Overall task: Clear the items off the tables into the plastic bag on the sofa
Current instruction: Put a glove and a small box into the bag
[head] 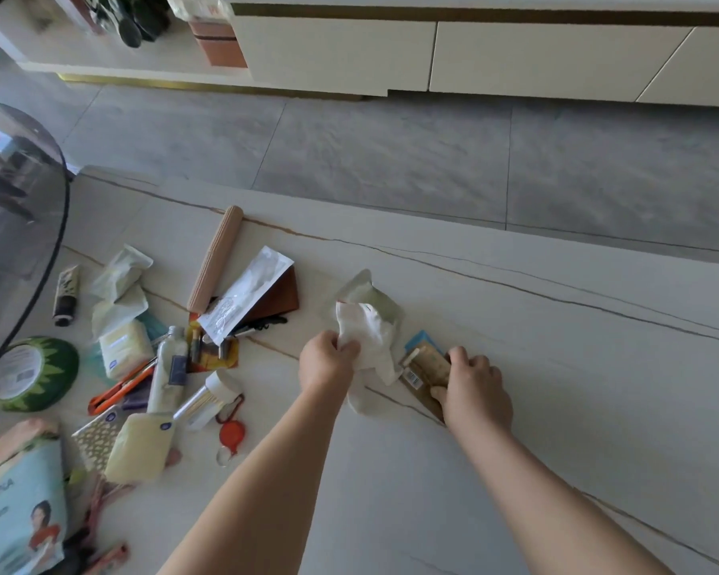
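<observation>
On the pale marble table (pixel 557 388), my left hand (pixel 326 361) grips a crumpled white wrapper (pixel 366 332) that lies over a silvery-green pouch (pixel 370 294). Just to its right, my right hand (pixel 472 388) curls over a brown cardboard packet (pixel 422 371) with a barcode, thumb at its near edge. A blue card (pixel 418 339) peeks out behind the packet. The plastic bag and the sofa are out of view.
A heap of items covers the table's left part: a ribbed tan roll (pixel 216 259), a clear sachet (pixel 245 298), a green tape roll (pixel 32 373), a white bottle (pixel 169 369), an orange cutter (pixel 117 392), a red key reel (pixel 231 433), a tissue pack (pixel 15 508). A glass round table (pixel 21 226) overhangs at left.
</observation>
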Demonstrator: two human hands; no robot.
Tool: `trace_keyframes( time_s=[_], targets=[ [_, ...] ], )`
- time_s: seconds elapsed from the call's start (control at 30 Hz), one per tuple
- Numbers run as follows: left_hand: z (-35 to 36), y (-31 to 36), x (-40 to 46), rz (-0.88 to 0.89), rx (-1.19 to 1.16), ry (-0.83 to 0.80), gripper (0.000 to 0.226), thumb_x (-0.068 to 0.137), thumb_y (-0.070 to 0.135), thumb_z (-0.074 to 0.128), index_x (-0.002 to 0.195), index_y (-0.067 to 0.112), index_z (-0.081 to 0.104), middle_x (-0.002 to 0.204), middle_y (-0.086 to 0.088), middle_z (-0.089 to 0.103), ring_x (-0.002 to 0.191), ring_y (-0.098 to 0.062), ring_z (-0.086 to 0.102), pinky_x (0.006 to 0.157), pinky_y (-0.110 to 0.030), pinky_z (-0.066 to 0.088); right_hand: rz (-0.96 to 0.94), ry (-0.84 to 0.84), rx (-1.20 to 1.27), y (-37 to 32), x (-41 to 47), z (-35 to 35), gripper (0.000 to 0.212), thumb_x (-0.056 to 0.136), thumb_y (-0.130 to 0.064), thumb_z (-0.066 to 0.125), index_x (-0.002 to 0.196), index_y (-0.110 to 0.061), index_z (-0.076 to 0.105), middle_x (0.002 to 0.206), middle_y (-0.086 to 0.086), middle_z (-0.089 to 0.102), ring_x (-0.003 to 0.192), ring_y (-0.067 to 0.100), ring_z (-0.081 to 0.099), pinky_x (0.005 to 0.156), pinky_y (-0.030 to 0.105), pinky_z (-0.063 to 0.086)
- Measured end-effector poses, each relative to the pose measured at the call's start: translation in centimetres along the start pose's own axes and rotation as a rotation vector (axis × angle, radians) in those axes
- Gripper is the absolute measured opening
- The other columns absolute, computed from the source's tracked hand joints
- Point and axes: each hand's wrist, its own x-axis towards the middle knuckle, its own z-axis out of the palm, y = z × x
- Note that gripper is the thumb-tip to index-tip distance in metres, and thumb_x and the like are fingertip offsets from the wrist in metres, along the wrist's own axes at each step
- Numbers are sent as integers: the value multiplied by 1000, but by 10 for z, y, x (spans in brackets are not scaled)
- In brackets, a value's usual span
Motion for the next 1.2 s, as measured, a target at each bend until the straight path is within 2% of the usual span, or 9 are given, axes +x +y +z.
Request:
trace_keyframes(
  time_s=[0.13, 0.27, 0.37, 0.5, 0.63, 0.97, 1.03, 1.1, 1.2],
  targets=[
    [-15, -25, -36, -84, -96, -61, 17, 85, 24, 62, 71, 17, 57, 70, 0, 59, 64, -18, 54, 59, -29, 41, 76, -90, 26, 19, -39, 10, 43, 83, -38, 66, 117, -20, 48, 114, 8, 56, 111, 28, 52, 82, 34, 47],
    [-41, -38, -89, -124, -165, -107, 14, 86, 26, 63, 83, 13, 61, 73, -1, 59, 61, -15, 51, 53, -26, 38, 138, -280, 384, 31, -83, -2, 33, 76, -31, 74, 103, -15, 63, 104, 10, 67, 95, 26, 62, 72, 29, 47],
    [-69, -38, -135, -155, -221, -111, 12, 87, 25, 62, 83, 13, 61, 75, -2, 61, 64, -15, 53, 53, -25, 40, 126, -366, 567, 23, -117, -28, 22, 78, -27, 73, 93, -18, 59, 96, 6, 68, 84, 23, 61, 59, 24, 41],
    [-117, -31, -198, -196, -316, -67, 12, 90, 24, 61, 90, 13, 63, 86, -7, 66, 74, -20, 60, 62, -31, 48, 63, -414, 674, 4, -167, -71, 21, 80, -26, 72, 93, -20, 58, 93, 4, 66, 89, 24, 62, 75, 33, 47],
    [-171, -26, -261, -224, -395, 3, 11, 90, 20, 59, 89, 11, 64, 79, -5, 64, 65, -16, 55, 54, -26, 41, -23, -446, 713, -23, -222, -117, 19, 78, -26, 74, 82, -26, 55, 88, -1, 64, 85, 19, 61, 66, 27, 46],
    [-308, -51, -415, -315, -754, 252, 4, 68, 2, 61, 67, 4, 64, 64, -11, 59, 59, -24, 53, 53, -29, 42, -269, -662, 758, -111, -351, -183, 24, 83, -19, 70, 104, -15, 59, 96, 4, 68, 88, 21, 67, 67, 31, 56],
    [-334, -64, -443, -299, -845, 311, 18, 59, 7, 60, 77, 7, 66, 78, -15, 65, 71, -28, 61, 67, -36, 50, -338, -732, 739, -133, -379, -185, 20, 87, -17, 66, 105, -16, 59, 95, 3, 70, 87, 19, 68, 65, 28, 55],
    [-359, -83, -469, -333, -967, 367, 29, 71, -1, 62, 100, 4, 61, 99, -18, 64, 90, -33, 64, 79, -39, 52, -404, -813, 699, -158, -410, -186, 15, 90, -17, 61, 103, -23, 58, 95, 0, 70, 87, 18, 68, 64, 27, 54],
    [-395, -121, -503, -356, -1055, 432, 34, 83, -10, 54, 117, -5, 55, 107, -19, 62, 92, -32, 62, 70, -33, 53, -480, -941, 613, -199, -460, -184, 15, 93, -15, 51, 103, -24, 57, 94, 4, 70, 84, 20, 68, 58, 28, 53]
  ],
)
